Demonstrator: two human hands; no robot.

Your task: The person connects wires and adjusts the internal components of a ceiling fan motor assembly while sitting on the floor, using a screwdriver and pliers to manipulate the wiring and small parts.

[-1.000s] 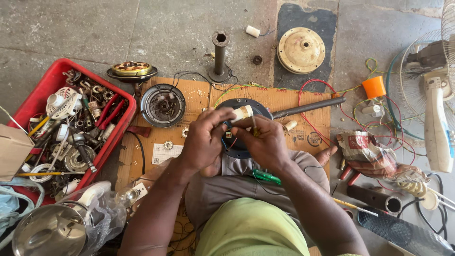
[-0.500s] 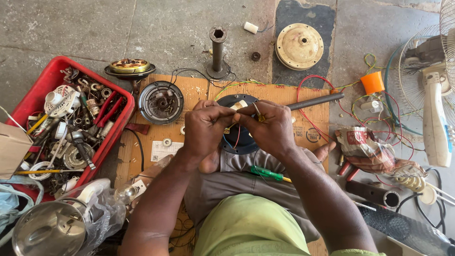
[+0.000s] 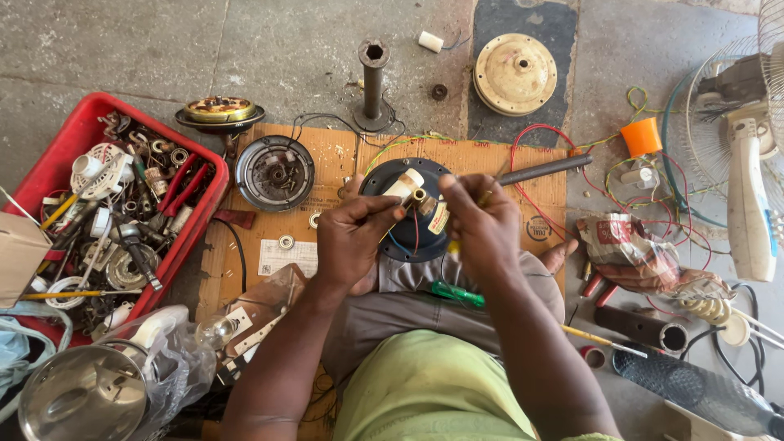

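Observation:
My left hand [image 3: 353, 237] grips a small white cylindrical part [image 3: 411, 190] with a brass end and coloured wires hanging from it. My right hand [image 3: 482, 224] pinches a thin yellow tool or wire end at that part. Both hands hover over a dark round fan motor base [image 3: 390, 177] lying on a brown cardboard sheet [image 3: 327, 237]. A green-handled screwdriver [image 3: 457, 294] lies across my lap.
A red tray [image 3: 82, 131] full of metal parts and tools stands at the left. A round rotor [image 3: 274, 172], a black shaft [image 3: 373, 82], a cream motor cover [image 3: 514, 73], an orange cap [image 3: 641, 136], tangled wires and a table fan [image 3: 747, 180] lie around. A steel pot [image 3: 82, 396] sits bottom left.
Both hands have drawn slightly apart and closer to me, with the white part now more exposed between them. The view has shifted a little.

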